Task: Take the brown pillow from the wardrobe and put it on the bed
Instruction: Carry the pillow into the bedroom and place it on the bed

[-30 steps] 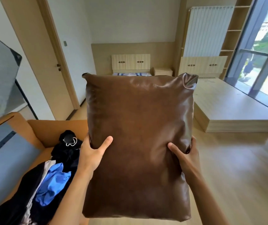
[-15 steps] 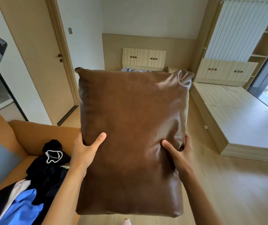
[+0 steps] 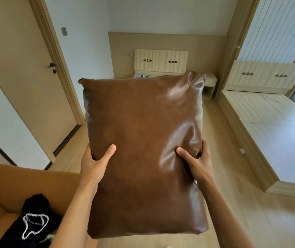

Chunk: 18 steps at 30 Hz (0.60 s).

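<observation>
A large brown leather-look pillow point(image 3: 143, 140) fills the middle of the view, held upright in front of me. My left hand point(image 3: 95, 161) grips its left edge with the thumb pressed onto the front. My right hand point(image 3: 196, 161) grips the right edge the same way. Behind the pillow's top edge, the bed point(image 3: 144, 76) shows only as a strip of patterned bedding below a pale wooden headboard point(image 3: 161, 59); the pillow hides most of it.
An orange sofa point(image 3: 27, 181) with dark clothes point(image 3: 34, 222) sits at the lower left. A closed door point(image 3: 27, 68) is on the left wall. A small nightstand point(image 3: 209, 85) stands beside the bed. A raised wooden platform point(image 3: 277, 136) runs along the right.
The view has turned left and moved forward across the room; the bed's headboard looks nearer and the window has slid out of view. Both hands keep the same hold on the pillow.
</observation>
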Motion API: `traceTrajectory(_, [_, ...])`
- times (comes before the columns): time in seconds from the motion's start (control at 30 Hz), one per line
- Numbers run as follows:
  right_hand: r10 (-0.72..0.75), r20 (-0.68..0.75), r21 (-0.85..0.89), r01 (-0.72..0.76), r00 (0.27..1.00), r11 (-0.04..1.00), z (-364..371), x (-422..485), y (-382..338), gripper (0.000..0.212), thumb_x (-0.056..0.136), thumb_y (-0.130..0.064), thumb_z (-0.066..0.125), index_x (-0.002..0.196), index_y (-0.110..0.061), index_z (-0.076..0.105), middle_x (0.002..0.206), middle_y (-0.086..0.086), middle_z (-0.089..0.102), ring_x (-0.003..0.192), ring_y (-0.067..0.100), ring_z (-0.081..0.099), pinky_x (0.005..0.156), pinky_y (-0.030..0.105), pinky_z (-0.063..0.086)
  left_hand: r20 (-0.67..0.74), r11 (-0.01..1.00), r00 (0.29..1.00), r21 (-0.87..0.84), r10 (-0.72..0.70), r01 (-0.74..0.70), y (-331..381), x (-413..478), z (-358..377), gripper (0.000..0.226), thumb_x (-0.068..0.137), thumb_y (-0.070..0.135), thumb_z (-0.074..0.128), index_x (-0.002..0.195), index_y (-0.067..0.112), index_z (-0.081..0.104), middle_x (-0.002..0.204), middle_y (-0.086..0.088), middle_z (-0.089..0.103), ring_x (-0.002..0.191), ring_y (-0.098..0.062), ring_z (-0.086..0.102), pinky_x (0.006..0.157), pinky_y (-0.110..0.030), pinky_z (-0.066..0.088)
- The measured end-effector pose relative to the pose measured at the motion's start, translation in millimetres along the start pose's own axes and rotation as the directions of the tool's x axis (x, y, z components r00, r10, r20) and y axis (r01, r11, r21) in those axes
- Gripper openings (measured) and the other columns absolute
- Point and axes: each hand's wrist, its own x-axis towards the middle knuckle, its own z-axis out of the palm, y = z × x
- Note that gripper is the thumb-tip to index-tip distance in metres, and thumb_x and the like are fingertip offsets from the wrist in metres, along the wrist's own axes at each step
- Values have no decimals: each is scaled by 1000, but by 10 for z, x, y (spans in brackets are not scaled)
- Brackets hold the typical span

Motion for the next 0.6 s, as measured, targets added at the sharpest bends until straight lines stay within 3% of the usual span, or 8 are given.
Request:
traceTrajectory(0.07, [-13,21,13,13,1000,1000,215,461,119,56,69,-39,96,112,-50,62,104,-24,77,93,-2,74,75,11,56,-24,1000,1000,-7,-8,8,-9,422,177,97,55,79,79,140,37,55,123,15,66,116,-19,63,100,-43,52])
traceTrajectory(0.17, [-7,62,45,4,998,999,552,1192,313,61,66,-40,97,117,-42,64,106,-15,79,96,5,77,79,16,59,-59,1000,998,-3,-26,26,-7,1042,438,89,59,75,78,137,39,56,115,21,64,112,-18,62,98,-42,52])
traceTrajectory(0.33, [5,154,59,-14,988,998,1144,2468,492,85,52,-64,97,124,-33,61,110,-15,78,97,5,76,75,15,59,-150,1000,989,-8,-13,12,128,2023,778,68,50,84,75,109,53,59,106,28,63,96,0,60,74,-26,51])
traceTrajectory(0.47, [-9,253,48,-4,967,999,1702,3270,536,79,55,-64,95,123,-43,60,113,-19,76,99,2,75,82,22,59,-255,1000,967,17,-11,16,152,2720,874,95,54,86,72,137,45,53,118,18,62,103,-13,61,90,-38,52])
traceTrajectory(0.6, [-31,312,41,19,950,999,2304,3916,577,72,62,-54,96,123,-42,60,110,-20,77,96,1,76,75,18,61,-334,999,942,24,-24,34,129,3454,884,109,49,92,70,144,42,49,125,13,61,111,-18,57,96,-44,51])
